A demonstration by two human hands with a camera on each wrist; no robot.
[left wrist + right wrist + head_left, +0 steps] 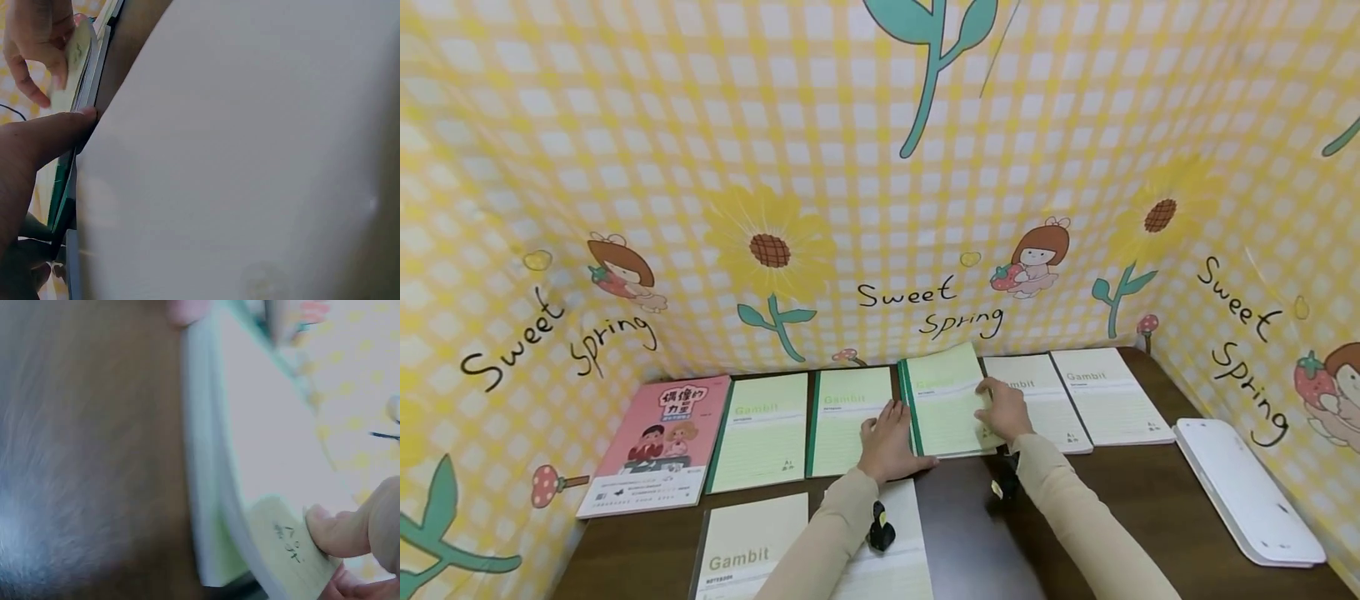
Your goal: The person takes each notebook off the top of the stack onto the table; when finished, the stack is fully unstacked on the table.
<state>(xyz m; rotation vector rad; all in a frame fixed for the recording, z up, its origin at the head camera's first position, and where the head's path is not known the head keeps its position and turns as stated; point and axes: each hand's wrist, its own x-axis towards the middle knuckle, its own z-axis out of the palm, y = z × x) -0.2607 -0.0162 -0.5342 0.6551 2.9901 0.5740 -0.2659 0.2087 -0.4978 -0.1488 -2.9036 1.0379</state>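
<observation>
A pale green Gambit notebook (940, 400) with a dark green spine lies in the back row, on top of another notebook (228, 550). My right hand (1006, 410) pinches its right side near the lower corner, thumb (340, 534) on the cover and fingers below; that side is slightly lifted in the right wrist view. My left hand (891, 446) rests at the spine, over the neighbouring green notebook (850, 417). Its thumb (59, 131) lies outstretched along the near edge. A pale surface fills most of the left wrist view.
Left in the row are another green notebook (767, 433) and a pink book (662, 425). White notebooks (1048, 417) lie to the right. Two pale notebooks (756, 533) lie in front, one partly under my left forearm. A white flat object (1247, 492) is at the table's right edge.
</observation>
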